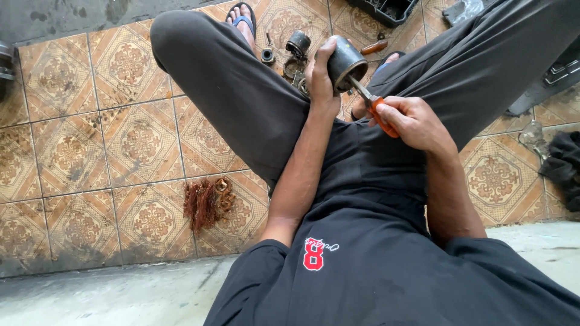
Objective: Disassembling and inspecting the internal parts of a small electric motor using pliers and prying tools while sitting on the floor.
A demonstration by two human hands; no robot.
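My left hand [319, 75] grips a dark metal cylinder [344, 59], a hollow motor housing, with its open end turned toward me. My right hand [412, 119] is closed on an orange-handled tool [380, 111], pliers or cutters, whose metal jaws [357, 87] reach into the cylinder's opening. Both hands work between my knees, above my lap in dark trousers. What is inside the cylinder is hidden.
A bundle of pulled copper wire [206, 202] lies on the patterned tile floor [90, 151] to my left. Small metal parts [297, 43] and a screwdriver [373, 46] sit by my sandalled foot [243, 18]. A dark tray [386, 9] and dark cloth [562, 166] are at the right.
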